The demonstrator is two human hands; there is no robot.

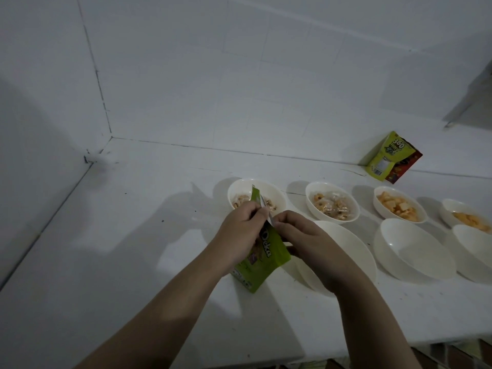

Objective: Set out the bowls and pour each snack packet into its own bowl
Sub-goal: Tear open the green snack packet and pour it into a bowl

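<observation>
A green snack packet (262, 258) stands tilted on the white counter (133, 235). My left hand (239, 230) grips its upper left side and my right hand (300, 241) pinches its top edge, where a torn strip sticks up. Behind my right hand sits an empty white bowl (354, 251). Just beyond the packet, a far white bowl (255, 190) holds wrapped snacks.
More bowls line the back: one with wrapped candies (331, 202), one with orange pieces (399, 206), another at the right edge (466, 217). Two empty bowls (415, 249) (474, 249) stand nearer. A yellow-green packet (388, 157) leans on the back wall. The counter's front edge is at the lower right.
</observation>
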